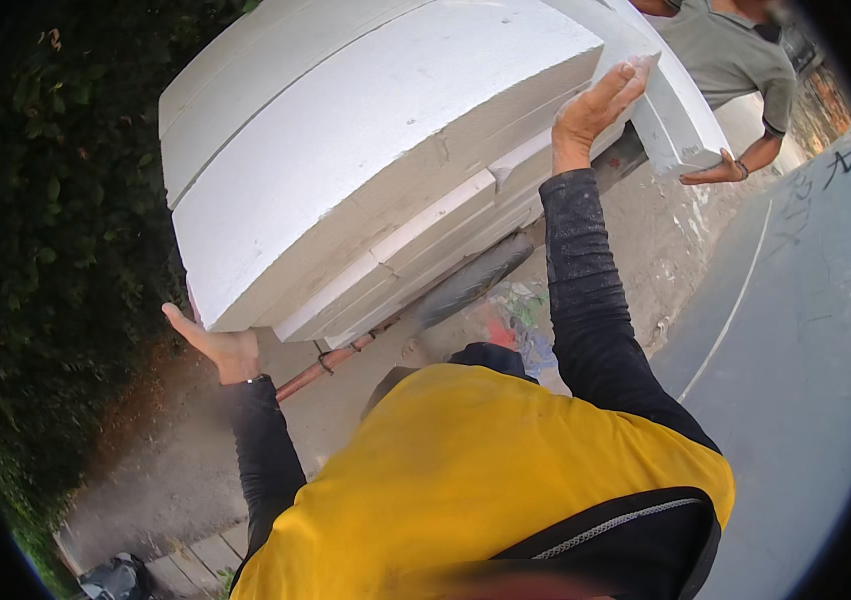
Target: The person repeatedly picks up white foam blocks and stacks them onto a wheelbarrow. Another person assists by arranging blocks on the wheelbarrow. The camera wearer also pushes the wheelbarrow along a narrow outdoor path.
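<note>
The block [385,140], long, thick and white, is lying at the top of the stack [440,215], along its near edge and jutting out past the lower blocks; whether it is resting fully on them is not showing. The left hand [217,343] is standing open at the stack's near left corner, its palm meeting the block's end from the side and below, its visible fingers pointing outward. The right hand [600,108] is also staying flat and open, its palm facing the block's other end at the stack's right edge, its fingers reaching out straight beyond it. Neither hand is curling round the block.

A second slab [255,75] is lying just behind the block, a thin dark gap running between them. Past the right edge, a co-worker [720,50] in a grey-green shirt is supporting a white beam [680,115], one hand [715,172] sitting under its near end. Below the stack's near edge, a tyre [475,280] and a reddish bar [325,365] are showing above the ground [175,470]. Foliage [45,250] is filling the area beyond the left edge, and a blue-grey panel [795,320] is curving along the far right.
</note>
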Action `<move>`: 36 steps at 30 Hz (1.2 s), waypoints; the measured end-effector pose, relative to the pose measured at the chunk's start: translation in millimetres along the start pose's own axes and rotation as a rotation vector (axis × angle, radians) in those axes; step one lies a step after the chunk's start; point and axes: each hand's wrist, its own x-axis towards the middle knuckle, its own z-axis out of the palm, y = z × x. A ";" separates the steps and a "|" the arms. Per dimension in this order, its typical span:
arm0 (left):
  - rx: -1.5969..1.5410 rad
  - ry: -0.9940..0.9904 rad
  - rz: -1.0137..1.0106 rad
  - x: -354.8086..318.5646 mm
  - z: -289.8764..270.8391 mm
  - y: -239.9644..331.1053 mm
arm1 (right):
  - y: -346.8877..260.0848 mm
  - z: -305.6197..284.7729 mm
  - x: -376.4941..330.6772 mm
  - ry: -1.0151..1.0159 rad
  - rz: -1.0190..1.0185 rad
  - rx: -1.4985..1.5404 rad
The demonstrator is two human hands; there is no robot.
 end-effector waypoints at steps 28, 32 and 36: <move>1.519 -1.059 -1.340 -379.5 -472.0 -187.1 | -39.7 -630.3 -348.5 -0.616 2.046 -1.035; 1.685 -1.069 -1.013 -272.7 -485.8 -148.1 | -3.5 -473.7 -343.7 -0.584 1.692 -0.728; 1.304 -0.224 -0.541 -183.3 -462.8 -59.2 | -7.9 -261.2 -366.5 -0.901 1.337 -0.366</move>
